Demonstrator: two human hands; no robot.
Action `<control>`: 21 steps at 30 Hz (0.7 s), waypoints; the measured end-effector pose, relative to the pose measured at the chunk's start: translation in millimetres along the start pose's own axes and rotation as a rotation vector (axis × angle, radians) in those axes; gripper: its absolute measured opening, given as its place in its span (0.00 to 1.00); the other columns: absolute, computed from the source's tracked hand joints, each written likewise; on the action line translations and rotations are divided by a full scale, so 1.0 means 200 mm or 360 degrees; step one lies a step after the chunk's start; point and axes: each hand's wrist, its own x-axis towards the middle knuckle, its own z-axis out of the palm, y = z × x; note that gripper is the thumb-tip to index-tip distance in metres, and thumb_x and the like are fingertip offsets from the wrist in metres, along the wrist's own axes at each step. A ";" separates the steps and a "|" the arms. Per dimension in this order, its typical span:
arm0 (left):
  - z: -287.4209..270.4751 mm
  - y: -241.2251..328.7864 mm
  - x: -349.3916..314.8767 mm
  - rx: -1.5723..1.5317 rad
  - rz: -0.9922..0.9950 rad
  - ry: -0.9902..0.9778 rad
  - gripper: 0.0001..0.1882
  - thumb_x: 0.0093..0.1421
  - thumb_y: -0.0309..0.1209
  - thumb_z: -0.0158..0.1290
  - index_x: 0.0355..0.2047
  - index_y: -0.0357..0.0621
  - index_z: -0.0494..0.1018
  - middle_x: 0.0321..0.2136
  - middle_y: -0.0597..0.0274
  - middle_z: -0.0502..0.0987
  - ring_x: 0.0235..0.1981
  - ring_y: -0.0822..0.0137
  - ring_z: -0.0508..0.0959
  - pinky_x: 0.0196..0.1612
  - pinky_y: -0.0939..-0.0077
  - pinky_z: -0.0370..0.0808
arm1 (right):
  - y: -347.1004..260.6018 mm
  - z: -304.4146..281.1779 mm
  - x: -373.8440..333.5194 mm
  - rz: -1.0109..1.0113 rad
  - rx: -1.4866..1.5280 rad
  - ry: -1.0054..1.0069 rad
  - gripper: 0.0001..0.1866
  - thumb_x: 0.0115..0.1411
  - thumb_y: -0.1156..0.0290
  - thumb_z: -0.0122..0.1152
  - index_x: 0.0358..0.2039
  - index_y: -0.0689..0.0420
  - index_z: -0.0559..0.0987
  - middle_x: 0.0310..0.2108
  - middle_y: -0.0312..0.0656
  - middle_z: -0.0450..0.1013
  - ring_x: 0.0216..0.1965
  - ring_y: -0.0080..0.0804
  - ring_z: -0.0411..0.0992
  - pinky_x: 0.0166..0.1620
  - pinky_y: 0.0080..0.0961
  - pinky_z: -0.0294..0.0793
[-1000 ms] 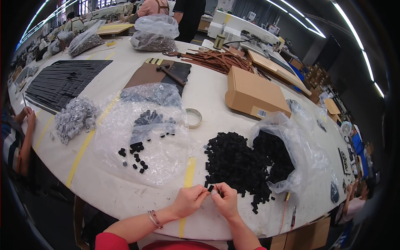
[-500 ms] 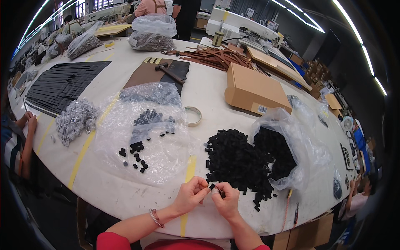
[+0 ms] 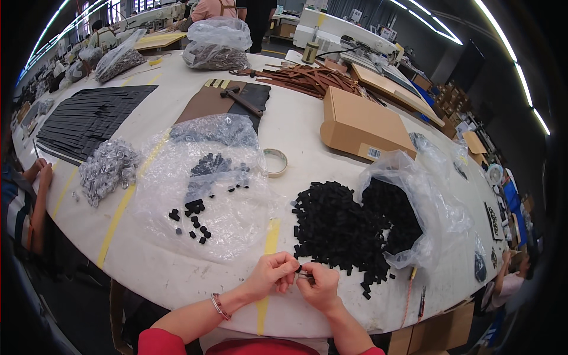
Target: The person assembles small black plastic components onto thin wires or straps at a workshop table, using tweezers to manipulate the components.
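Note:
My left hand (image 3: pixel 274 271) and my right hand (image 3: pixel 318 286) are close together above the near edge of the table. The fingers of my left hand are pinched on a small black piece (image 3: pixel 299 270), mostly covered by my fingertips. My right hand is closed against it, with a thin metallic glint between the fingers; what that is I cannot make out. Just beyond my hands lies a big heap of small black pieces (image 3: pixel 328 222), spreading from the mouth of a clear plastic bag (image 3: pixel 435 207). Left of it, a few similar pieces (image 3: pixel 196 222) rest on a flattened plastic bag (image 3: pixel 160 219).
A cardboard box (image 3: pixel 367 124) and a tape roll (image 3: pixel 276 163) stand farther back. A hammer (image 3: pixel 242 100), brown strips (image 3: pixel 313 80), black strips (image 3: pixel 94 118) and a pile of clear-wrapped bits (image 3: pixel 109 171) cover the table (image 3: pixel 195 284). Another person's hands (image 3: pixel 41 171) are at the left edge.
The black piece has turned and sunk further behind my fingertips. My hands have drawn slightly closer together, my right one moving a little left and down.

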 end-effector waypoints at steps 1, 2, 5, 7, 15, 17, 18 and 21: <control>-0.02 -0.01 0.01 0.0001 -0.0039 -0.0009 0.07 0.55 0.30 0.48 0.26 0.40 0.66 0.15 0.64 0.69 0.13 0.76 0.69 0.16 0.87 0.63 | -0.01 0.00 0.01 -0.0152 -0.0062 -0.0010 0.07 0.37 0.79 0.57 0.22 0.59 0.72 0.13 0.39 0.67 0.14 0.29 0.68 0.17 0.21 0.65; -0.04 -0.02 0.01 0.0007 -0.0032 -0.0009 0.07 0.55 0.30 0.48 0.26 0.40 0.66 0.15 0.64 0.69 0.13 0.76 0.69 0.16 0.87 0.63 | -0.02 0.01 0.01 -0.0308 -0.0122 -0.0019 0.08 0.36 0.79 0.58 0.22 0.59 0.72 0.13 0.39 0.67 0.14 0.31 0.68 0.17 0.22 0.65; -0.05 -0.03 0.01 -0.0008 -0.0077 -0.0085 0.06 0.54 0.29 0.48 0.26 0.40 0.67 0.15 0.65 0.69 0.13 0.76 0.69 0.15 0.87 0.63 | -0.01 0.02 -0.01 -0.0310 -0.0105 -0.0018 0.09 0.36 0.79 0.59 0.22 0.59 0.72 0.14 0.39 0.68 0.14 0.31 0.68 0.17 0.22 0.65; -0.03 -0.02 0.00 -0.0156 -0.0179 -0.0086 0.05 0.54 0.29 0.48 0.25 0.40 0.67 0.16 0.65 0.70 0.13 0.75 0.69 0.15 0.87 0.63 | 0.00 0.01 -0.01 -0.0292 -0.0099 0.0013 0.08 0.36 0.78 0.59 0.21 0.59 0.72 0.13 0.38 0.68 0.13 0.30 0.67 0.16 0.21 0.65; -0.01 -0.03 -0.01 -0.0124 -0.0128 -0.0060 0.04 0.53 0.27 0.49 0.27 0.40 0.67 0.18 0.64 0.70 0.13 0.76 0.68 0.14 0.87 0.62 | 0.00 0.02 -0.02 -0.0250 -0.0097 0.0147 0.08 0.37 0.79 0.58 0.21 0.60 0.72 0.13 0.39 0.67 0.11 0.28 0.66 0.15 0.20 0.64; -0.02 -0.03 -0.02 -0.0158 -0.0116 -0.0091 0.04 0.53 0.27 0.49 0.27 0.40 0.67 0.17 0.65 0.69 0.13 0.76 0.68 0.14 0.88 0.61 | -0.01 0.01 -0.02 -0.0160 0.0066 0.0036 0.06 0.40 0.79 0.57 0.22 0.61 0.72 0.14 0.36 0.68 0.12 0.22 0.65 0.16 0.17 0.62; -0.02 -0.02 -0.01 -0.0122 -0.0081 -0.0117 0.04 0.53 0.26 0.49 0.27 0.39 0.67 0.17 0.66 0.68 0.13 0.77 0.67 0.15 0.88 0.60 | -0.01 -0.01 -0.01 -0.0153 0.0066 0.0038 0.06 0.40 0.79 0.57 0.22 0.61 0.72 0.14 0.36 0.68 0.12 0.22 0.65 0.16 0.17 0.62; -0.01 -0.01 -0.01 0.0019 -0.0033 -0.0161 0.03 0.52 0.24 0.49 0.27 0.39 0.67 0.16 0.69 0.67 0.13 0.80 0.65 0.15 0.89 0.59 | 0.01 -0.06 0.04 0.0862 0.1166 -0.0286 0.07 0.48 0.73 0.51 0.28 0.62 0.72 0.20 0.33 0.68 0.16 0.13 0.62 0.18 0.07 0.58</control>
